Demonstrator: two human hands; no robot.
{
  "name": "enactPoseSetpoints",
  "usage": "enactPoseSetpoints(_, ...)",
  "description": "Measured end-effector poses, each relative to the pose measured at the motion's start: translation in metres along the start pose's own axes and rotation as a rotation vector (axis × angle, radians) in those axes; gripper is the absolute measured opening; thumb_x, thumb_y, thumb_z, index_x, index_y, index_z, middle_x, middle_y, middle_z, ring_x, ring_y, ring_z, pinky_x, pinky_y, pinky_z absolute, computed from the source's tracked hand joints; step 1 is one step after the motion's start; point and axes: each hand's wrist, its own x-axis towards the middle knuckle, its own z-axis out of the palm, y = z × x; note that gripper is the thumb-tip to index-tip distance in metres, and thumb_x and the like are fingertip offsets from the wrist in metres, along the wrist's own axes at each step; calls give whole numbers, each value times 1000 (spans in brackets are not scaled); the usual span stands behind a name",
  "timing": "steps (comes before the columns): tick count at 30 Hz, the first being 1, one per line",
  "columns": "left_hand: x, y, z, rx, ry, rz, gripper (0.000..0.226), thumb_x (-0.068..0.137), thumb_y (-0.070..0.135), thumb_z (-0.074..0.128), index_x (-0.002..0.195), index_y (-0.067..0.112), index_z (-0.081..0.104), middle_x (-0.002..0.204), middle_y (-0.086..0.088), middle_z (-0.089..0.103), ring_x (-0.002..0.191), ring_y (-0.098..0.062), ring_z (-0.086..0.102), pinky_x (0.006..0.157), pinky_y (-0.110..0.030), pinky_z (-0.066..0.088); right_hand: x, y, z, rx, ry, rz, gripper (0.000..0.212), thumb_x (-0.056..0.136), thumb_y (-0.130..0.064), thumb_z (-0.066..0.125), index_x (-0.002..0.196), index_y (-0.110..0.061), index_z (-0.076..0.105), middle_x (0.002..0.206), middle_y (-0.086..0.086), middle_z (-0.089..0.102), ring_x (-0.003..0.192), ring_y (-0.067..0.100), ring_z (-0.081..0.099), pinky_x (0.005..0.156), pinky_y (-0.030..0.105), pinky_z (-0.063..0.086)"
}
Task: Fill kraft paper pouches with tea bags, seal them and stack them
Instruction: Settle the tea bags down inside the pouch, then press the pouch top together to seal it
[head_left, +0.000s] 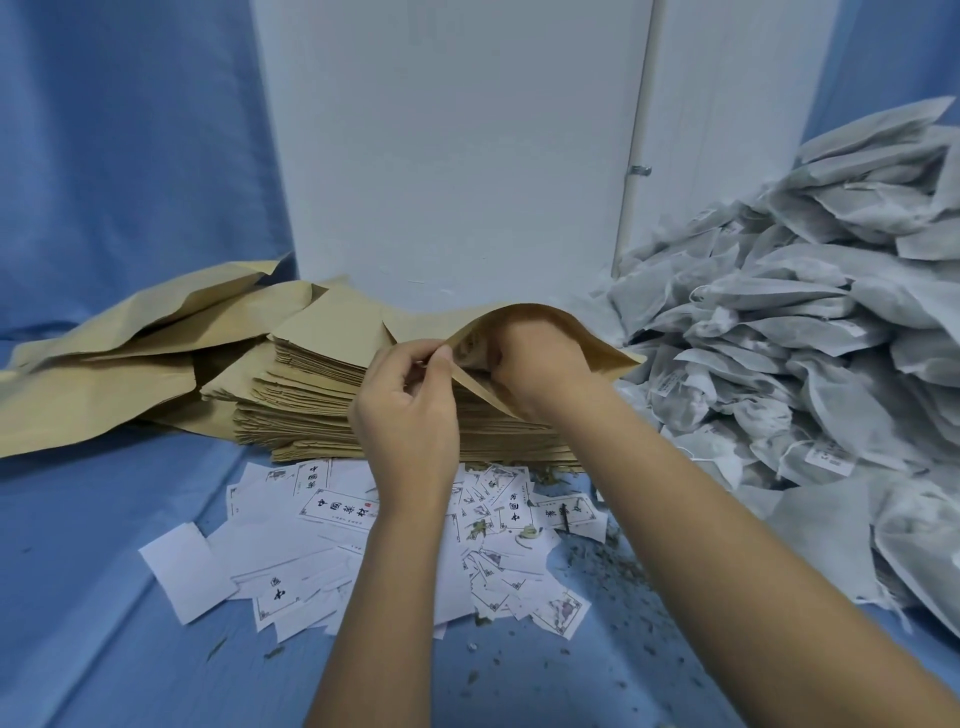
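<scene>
A kraft paper pouch (540, 318) is held open above a tall stack of flat kraft pouches (306, 395). My left hand (410, 405) pinches the near edge of its mouth between thumb and fingers. My right hand (535, 358) reaches into the mouth, its fingers hidden inside, so what it holds cannot be seen. A large heap of white mesh tea bags (810, 332) fills the right side of the table.
Loose white printed labels (337, 525) lie scattered in front of the stack, with tea crumbs (597, 561) strewn to their right. Crumpled brown wrapping paper (104, 364) sprawls at the left. A white panel (452, 156) stands behind on the blue cloth (78, 597).
</scene>
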Motion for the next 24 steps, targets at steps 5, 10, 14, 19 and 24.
enactPoseSetpoints(5, 0, -2, 1, -5, -4, -11, 17, 85, 8, 64, 76, 22, 66, 78, 9, 63, 71, 5, 55, 64, -5, 39, 6, 1, 5, 65, -4, 4, 12, 91, -7, 49, 80, -11, 54, 71, 1, 49, 77, 24, 52, 65, 29, 38)
enactPoseSetpoints(10, 0, 0, 4, -2, -51, -92, 24, 87, 12, 62, 76, 33, 63, 87, 10, 63, 79, 6, 57, 69, -6, 41, -18, 12, 16, 256, 193, 54, 20, 80, -7, 51, 78, -14, 70, 78, 3, 66, 75, 24, 58, 59, 27, 43)
enactPoseSetpoints(14, -1, 1, 10, 18, -19, -242, 13, 92, 27, 58, 79, 30, 61, 99, 4, 65, 88, -7, 62, 73, -11, 44, -52, 3, 15, 801, 290, -106, 29, 70, -12, 44, 48, -24, 59, 48, -7, 57, 47, 10, 49, 47, 22, 36)
enactPoseSetpoints(19, 10, -1, 12, -407, 57, -726, 14, 86, 7, 65, 94, 9, 54, 89, -9, 64, 68, -17, 63, 58, -24, 53, -63, -10, 21, 1094, -470, -48, 45, 86, -38, 42, 52, -16, 59, 46, 5, 56, 34, 16, 41, 36, 17, 30)
enactPoseSetpoints(24, 11, -2, 1, -196, -213, -927, 29, 84, 13, 63, 56, 13, 55, 46, 5, 49, 38, -6, 39, 37, -16, 29, -55, -22, 35, 1412, -145, 385, 46, 89, -49, 53, 57, -17, 44, 44, -4, 39, 35, 8, 30, 38, 18, 25)
